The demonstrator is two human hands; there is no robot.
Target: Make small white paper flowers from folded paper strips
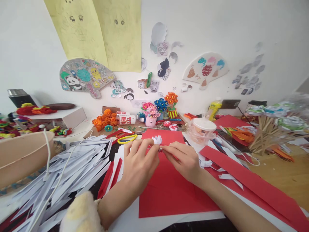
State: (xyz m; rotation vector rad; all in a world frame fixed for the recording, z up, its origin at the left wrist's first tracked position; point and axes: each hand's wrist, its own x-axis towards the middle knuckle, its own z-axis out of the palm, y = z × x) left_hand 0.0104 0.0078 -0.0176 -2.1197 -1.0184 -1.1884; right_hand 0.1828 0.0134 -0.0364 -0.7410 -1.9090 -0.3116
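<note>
My left hand (140, 164) is closed, its fingertips pinching a small piece of folded white paper (157, 140) whose pointed tips stick up like petals. Thumb and fingers of my right hand (185, 161) are pressed together at the lower edge of the same piece, and the two hands nearly meet there. My fingers hide most of its lower part. Beneath both hands lies a large red paper sheet (176, 196), resting on white paper.
To the left is a heap of white paper strips (82, 161) crossed by a white cable (59, 180). Yellow-handled scissors (127, 139) lie beyond my left hand. A lidded cup (204, 127) stands at the right, near a long folded red strip (251, 180). Craft flowers (161, 105) line the back.
</note>
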